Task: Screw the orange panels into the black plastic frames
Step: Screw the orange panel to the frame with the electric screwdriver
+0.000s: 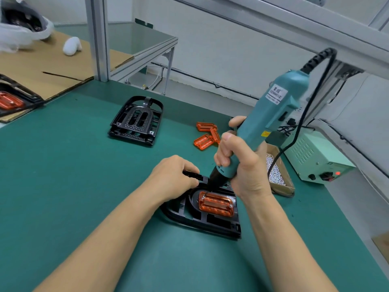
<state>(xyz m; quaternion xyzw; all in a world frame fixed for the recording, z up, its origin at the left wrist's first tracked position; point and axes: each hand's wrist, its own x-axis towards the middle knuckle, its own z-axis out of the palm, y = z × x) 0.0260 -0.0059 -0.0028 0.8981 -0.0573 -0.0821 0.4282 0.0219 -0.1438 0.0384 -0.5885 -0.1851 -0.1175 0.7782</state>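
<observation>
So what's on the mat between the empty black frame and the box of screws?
Loose orange panels lie between the empty black frame and the box of screws, seen in the head view.

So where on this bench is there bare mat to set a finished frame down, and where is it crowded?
Bare green mat lies left of the left hand, between the spare black frame and the near edge. Another free patch sits near-right of the worked frame. Crowded: the right side, with loose orange panels, screw box, power unit and the screwdriver in the right hand.
</observation>
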